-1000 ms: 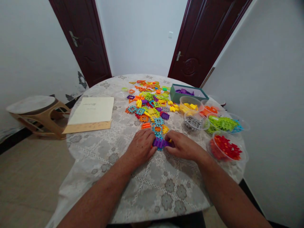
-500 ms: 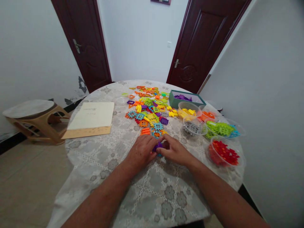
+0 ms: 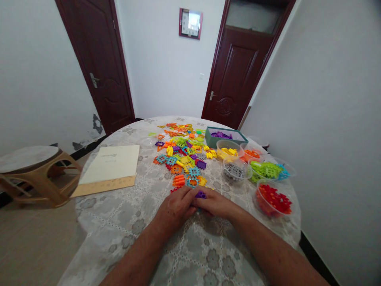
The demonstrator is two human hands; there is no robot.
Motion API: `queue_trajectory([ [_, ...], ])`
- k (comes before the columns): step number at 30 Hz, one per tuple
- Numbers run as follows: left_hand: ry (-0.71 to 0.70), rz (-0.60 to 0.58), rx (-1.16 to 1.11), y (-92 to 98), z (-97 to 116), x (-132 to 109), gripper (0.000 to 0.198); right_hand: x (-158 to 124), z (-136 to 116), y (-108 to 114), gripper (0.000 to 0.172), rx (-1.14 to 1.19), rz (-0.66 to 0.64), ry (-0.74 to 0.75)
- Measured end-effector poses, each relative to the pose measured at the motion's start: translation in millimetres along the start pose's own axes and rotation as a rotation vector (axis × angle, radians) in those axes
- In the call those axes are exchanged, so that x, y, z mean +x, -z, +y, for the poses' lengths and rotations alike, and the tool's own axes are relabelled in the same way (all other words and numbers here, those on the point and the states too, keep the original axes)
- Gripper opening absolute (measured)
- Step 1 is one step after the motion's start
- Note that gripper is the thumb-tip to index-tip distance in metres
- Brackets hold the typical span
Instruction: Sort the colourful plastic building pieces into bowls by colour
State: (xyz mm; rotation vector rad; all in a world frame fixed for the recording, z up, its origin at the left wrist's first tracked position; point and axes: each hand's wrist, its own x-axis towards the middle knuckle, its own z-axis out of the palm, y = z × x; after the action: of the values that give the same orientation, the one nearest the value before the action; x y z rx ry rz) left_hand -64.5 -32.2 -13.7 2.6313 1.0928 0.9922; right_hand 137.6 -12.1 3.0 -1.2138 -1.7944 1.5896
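My left hand and my right hand meet at the near end of a pile of colourful plastic pieces. Between them is a purple piece with round openings, gripped by the fingers of both hands. The fingertips overlap and hide its lower part. Just beyond the hands lie orange tube pieces and a blue square piece.
On the right, clear bowls hold yellow, grey, orange, green and red pieces. Behind them is a green box of purple pieces. A paper pad lies left; a stool stands beyond.
The view has tilted up, showing more of the wall and its framed clock. My hands have drawn closer together, and the purple piece has turned so its round openings show.
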Motion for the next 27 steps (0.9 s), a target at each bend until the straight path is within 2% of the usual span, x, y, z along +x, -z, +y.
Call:
queue_trajectory([
  [4, 0.015, -0.014, -0.004, 2.0, 4.4, 1.9, 0.059, 4.5, 7.3, -6.8, 0.018, -0.105, 0.120, 0.116],
  [8, -0.036, 0.008, -0.011, -0.4, 8.8, 2.0, 0.055, 3.5, 4.4, -16.3, 0.020, -0.128, 0.147, 0.247],
  [15, -0.110, 0.108, -0.040, -2.4, 15.4, 4.5, 0.055, 1.2, 0.8, -21.7, 0.021, -0.080, 0.224, 0.221],
  [18, -0.077, 0.104, -0.060, 0.8, 19.2, 5.7, 0.050, 2.0, 1.9, -21.8, 0.020, -0.065, 0.255, 0.180],
  [23, 0.001, 0.072, -0.169, 8.3, 23.5, 6.1, 0.036, -0.6, -2.5, -23.5, 0.025, -0.130, 0.258, 0.200],
  [27, 0.072, 0.143, -0.241, 10.7, 20.2, 6.4, 0.033, -5.7, -11.7, -18.2, 0.023, -0.058, 0.190, 0.171],
])
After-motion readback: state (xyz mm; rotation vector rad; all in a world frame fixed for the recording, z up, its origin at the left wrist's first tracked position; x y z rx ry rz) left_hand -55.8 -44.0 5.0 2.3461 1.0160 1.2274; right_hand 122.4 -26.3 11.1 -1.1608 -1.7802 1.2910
